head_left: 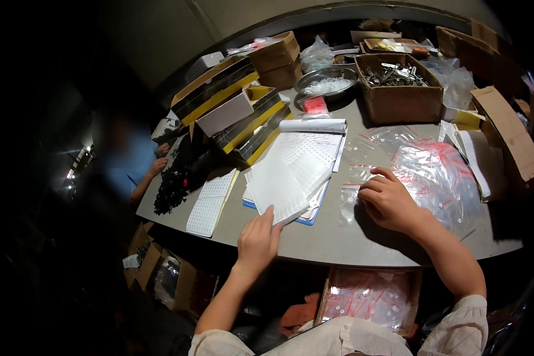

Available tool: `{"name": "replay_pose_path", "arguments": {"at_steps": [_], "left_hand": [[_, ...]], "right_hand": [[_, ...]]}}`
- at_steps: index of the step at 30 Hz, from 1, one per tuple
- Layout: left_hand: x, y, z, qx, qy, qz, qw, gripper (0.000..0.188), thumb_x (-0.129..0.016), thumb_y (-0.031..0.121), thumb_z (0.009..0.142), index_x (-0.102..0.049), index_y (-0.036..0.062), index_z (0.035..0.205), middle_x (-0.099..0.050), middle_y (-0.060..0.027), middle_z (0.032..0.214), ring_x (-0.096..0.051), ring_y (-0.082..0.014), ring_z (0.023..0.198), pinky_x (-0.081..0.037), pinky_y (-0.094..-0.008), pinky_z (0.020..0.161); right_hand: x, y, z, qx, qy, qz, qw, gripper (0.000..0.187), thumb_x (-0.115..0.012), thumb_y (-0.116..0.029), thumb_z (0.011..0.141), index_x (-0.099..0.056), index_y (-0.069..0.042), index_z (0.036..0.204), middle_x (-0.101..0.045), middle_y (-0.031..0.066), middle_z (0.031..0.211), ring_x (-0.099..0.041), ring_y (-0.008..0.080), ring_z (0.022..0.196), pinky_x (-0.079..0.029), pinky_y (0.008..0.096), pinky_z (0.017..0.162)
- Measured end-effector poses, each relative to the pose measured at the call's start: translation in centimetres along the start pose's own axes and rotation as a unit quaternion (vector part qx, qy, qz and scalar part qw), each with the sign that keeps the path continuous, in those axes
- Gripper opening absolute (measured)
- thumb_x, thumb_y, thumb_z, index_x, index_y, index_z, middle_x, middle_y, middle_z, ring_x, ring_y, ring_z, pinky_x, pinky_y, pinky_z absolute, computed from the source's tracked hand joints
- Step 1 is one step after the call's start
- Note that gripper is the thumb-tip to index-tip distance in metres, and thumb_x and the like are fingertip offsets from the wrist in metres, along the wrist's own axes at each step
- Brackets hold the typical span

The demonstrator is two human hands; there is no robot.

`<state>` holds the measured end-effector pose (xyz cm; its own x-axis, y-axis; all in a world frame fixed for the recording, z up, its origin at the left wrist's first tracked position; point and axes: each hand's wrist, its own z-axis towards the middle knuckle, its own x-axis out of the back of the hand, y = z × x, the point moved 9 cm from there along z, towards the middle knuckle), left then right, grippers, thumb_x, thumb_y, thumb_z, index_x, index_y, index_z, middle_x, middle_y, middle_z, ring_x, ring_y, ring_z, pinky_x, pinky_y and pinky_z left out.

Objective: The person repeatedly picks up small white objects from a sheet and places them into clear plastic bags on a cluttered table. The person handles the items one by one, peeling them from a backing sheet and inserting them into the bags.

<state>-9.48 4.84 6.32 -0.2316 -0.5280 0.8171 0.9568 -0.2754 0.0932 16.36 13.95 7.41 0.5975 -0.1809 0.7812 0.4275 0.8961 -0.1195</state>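
Observation:
My left hand point(258, 238) is closed on the near edge of a thin white sheet of small labels point(277, 188), its index finger on top. That sheet overlaps other label sheets on an open notebook point(337, 155) with a blue edge. My right hand point(390, 200) is held just over the table, fingers curled in; what they hold, if anything, is hidden. Under and beside it lie clear zip bags point(352, 196) with red seal lines. A wide heap of these bags point(442, 178) spreads to its right, with small white round labels showing on some.
A label booklet point(209, 204) and loose black parts point(171, 188) lie left. Behind stand black-and-yellow boxes point(219, 89), a metal bowl point(305, 89) of clear pieces and a carton point(400, 98) of metal parts. A box of bags point(368, 296) sits below the table edge. Another person's hands point(158, 159) are far left.

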Motion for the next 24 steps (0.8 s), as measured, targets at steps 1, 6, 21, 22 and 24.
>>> {"name": "replay_pose_path", "arguments": {"at_steps": [1,6,21,22,24], "left_hand": [[0.6,-0.1,-0.4,-0.013,0.022,0.015,1.000,0.037,-0.072,0.007,0.091,-0.067,-0.0057,0.126,-0.074,-0.0204,0.099,-0.071,-0.0357,0.088,-0.057,-0.0423,0.080],[3.6,-3.5,-2.0,0.007,0.104,0.106,0.989,0.029,-0.072,0.000,0.085,-0.075,0.0013,0.113,-0.074,-0.0130,0.088,-0.070,-0.0306,0.078,-0.057,-0.0390,0.072],[1.4,-9.6,-2.6,0.138,0.011,-0.046,0.989,0.057,-0.067,0.012,0.089,-0.057,-0.0054,0.142,-0.047,-0.0315,0.152,-0.042,-0.0471,0.143,-0.030,-0.0578,0.120],[1.5,-9.4,-2.5,0.142,0.005,-0.009,0.990,0.058,-0.068,0.014,0.089,-0.056,-0.0044,0.143,-0.046,-0.0305,0.153,-0.040,-0.0472,0.145,-0.028,-0.0590,0.121],[2.2,-9.1,-2.4,0.148,-0.009,0.070,0.986,0.060,-0.071,0.016,0.090,-0.055,-0.0025,0.145,-0.044,-0.0285,0.156,-0.036,-0.0476,0.148,-0.024,-0.0615,0.122]], "right_hand": [[0.1,-0.3,0.2,0.004,0.003,0.005,1.000,0.015,-0.073,-0.004,0.078,-0.067,-0.005,0.091,-0.069,0.0104,0.096,-0.065,0.0298,0.099,-0.044,0.0465,0.113],[-0.1,-0.4,0.4,-0.025,-0.010,0.075,0.997,0.020,-0.073,-0.004,0.077,-0.069,-0.006,0.097,-0.071,0.0094,0.104,-0.065,0.0308,0.105,-0.044,0.0462,0.111],[-6.7,-7.1,8.2,0.040,-0.097,0.063,0.992,0.059,-0.075,-0.019,0.091,-0.051,-0.005,0.142,-0.050,0.0210,0.149,-0.050,0.0407,0.135,-0.034,0.0544,0.118],[-7.1,-7.3,8.7,0.036,-0.098,0.047,0.993,0.061,-0.075,-0.024,0.092,-0.049,-0.005,0.145,-0.047,0.0218,0.152,-0.047,0.0412,0.139,-0.031,0.0562,0.120],[-8.5,-6.7,9.2,0.024,-0.112,-0.008,0.993,0.066,-0.073,-0.032,0.094,-0.046,-0.004,0.148,-0.043,0.0246,0.155,-0.044,0.0424,0.142,-0.027,0.0579,0.122]]}}
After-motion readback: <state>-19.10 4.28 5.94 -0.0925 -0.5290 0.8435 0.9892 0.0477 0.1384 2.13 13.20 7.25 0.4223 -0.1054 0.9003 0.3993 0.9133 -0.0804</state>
